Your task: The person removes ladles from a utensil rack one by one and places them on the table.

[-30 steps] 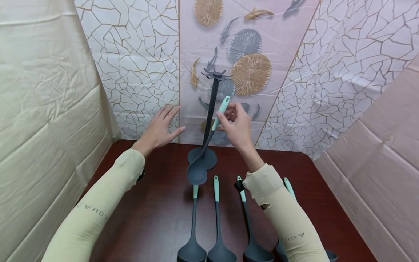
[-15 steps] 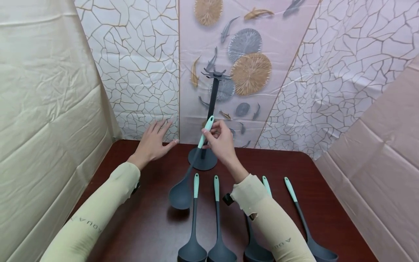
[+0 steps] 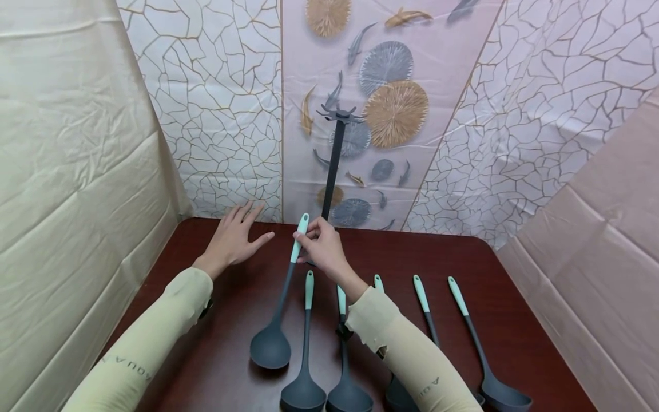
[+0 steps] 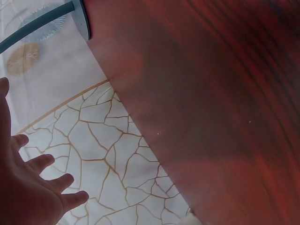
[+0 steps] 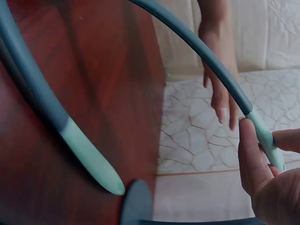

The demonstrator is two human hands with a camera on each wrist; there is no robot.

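Note:
My right hand [image 3: 324, 249] pinches the mint-green handle of a dark grey ladle [image 3: 270, 347]. Its bowl hangs low at the left of the row, with a shadow on the table just below; contact cannot be told. In the right wrist view, thumb and fingers meet on the handle. My left hand [image 3: 230, 237] is held out with spread fingers and touches no ladle. Behind my right hand rises a black utensil stand [image 3: 333, 166] with hooks at its top; my hand hides its base in the head view.
Several matching ladles lie in a row, among them a near-left ladle [image 3: 304, 395] and a far-right ladle [image 3: 507, 395]; my right sleeve covers parts of others. The dark red table [image 3: 216, 343] ends at a patterned cloth backdrop [image 3: 221, 114].
My right hand has brought the ladle down and left, away from the stand, to beside the row. My left hand has drifted slightly down and left, still holding nothing.

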